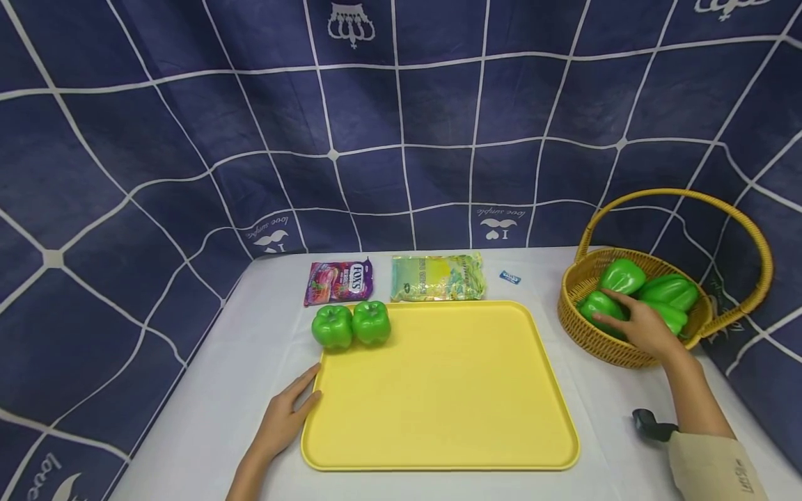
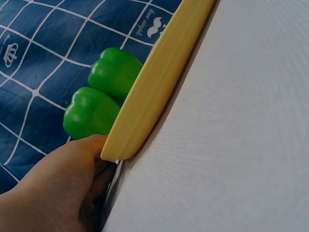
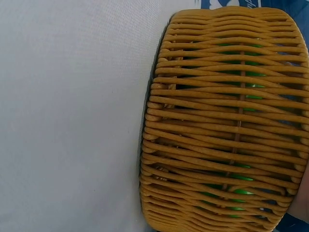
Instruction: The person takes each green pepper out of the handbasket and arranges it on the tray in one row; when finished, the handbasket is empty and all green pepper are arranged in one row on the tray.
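Two green peppers [image 1: 332, 327] stand side by side at the back left corner of the yellow tray [image 1: 438, 390]. The left hand [image 1: 280, 422] touches the tray's left edge with its fingers extended; in the left wrist view the hand [image 2: 63, 183] is at the tray's [image 2: 154, 82] corner, near the peppers [image 2: 91, 113]. Inside the wicker basket [image 1: 589, 341] at the right lie several green peppers [image 1: 670, 291]. The right hand [image 1: 645, 327] reaches into it, fingers curved round the front left pepper [image 1: 595, 306]. In the right wrist view the basket's side [image 3: 222, 121] hides most of that hand.
Behind the tray lie a purple candy bag [image 1: 339, 281], a green and yellow packet [image 1: 437, 277] and a small blue wrapper [image 1: 510, 277]. The basket's tall handle [image 1: 683, 193] arches over it. A dark object [image 1: 653, 426] is beside the right forearm. Blue checked cloth hangs behind the table.
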A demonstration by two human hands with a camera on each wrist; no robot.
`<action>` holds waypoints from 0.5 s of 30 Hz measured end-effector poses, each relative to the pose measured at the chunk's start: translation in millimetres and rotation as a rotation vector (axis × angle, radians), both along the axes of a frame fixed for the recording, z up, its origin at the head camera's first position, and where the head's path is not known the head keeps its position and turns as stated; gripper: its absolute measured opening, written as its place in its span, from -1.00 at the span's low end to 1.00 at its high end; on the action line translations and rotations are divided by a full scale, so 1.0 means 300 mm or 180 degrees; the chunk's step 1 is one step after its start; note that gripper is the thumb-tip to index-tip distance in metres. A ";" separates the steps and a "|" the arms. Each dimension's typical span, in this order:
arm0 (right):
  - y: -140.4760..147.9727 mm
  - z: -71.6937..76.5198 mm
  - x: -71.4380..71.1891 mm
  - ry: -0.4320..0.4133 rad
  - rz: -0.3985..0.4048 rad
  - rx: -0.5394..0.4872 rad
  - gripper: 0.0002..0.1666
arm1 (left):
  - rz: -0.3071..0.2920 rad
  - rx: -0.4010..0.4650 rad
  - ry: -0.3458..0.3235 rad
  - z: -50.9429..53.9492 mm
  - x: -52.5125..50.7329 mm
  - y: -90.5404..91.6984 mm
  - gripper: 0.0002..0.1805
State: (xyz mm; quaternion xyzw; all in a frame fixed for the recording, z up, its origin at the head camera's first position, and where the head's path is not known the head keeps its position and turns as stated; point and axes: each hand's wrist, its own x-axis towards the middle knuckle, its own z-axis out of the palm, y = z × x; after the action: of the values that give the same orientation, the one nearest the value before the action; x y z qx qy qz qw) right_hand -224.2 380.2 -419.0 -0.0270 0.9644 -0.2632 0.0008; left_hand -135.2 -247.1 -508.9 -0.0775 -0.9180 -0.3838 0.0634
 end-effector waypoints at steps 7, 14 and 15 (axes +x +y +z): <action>-0.001 -0.007 -0.004 0.0117 -0.0076 0.0041 0.04 | 0.0013 0.0028 -0.0045 0.005 0.002 0.002 -0.43; -0.005 -0.007 0.006 0.0503 -0.0285 -0.0067 0.02 | 0.0025 0.0026 -0.0072 0.003 0.002 0.002 -0.43; -0.006 -0.007 0.009 0.0570 -0.0306 -0.0104 0.02 | 0.0026 0.0025 -0.0071 0.004 0.002 0.002 -0.43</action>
State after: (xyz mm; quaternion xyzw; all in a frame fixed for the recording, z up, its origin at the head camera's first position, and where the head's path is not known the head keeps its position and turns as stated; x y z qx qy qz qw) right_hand -221.4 378.5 -421.0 -0.0041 0.9563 -0.2751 -0.0985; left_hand -134.5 -246.5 -507.9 -0.0692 -0.9174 -0.3880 0.0551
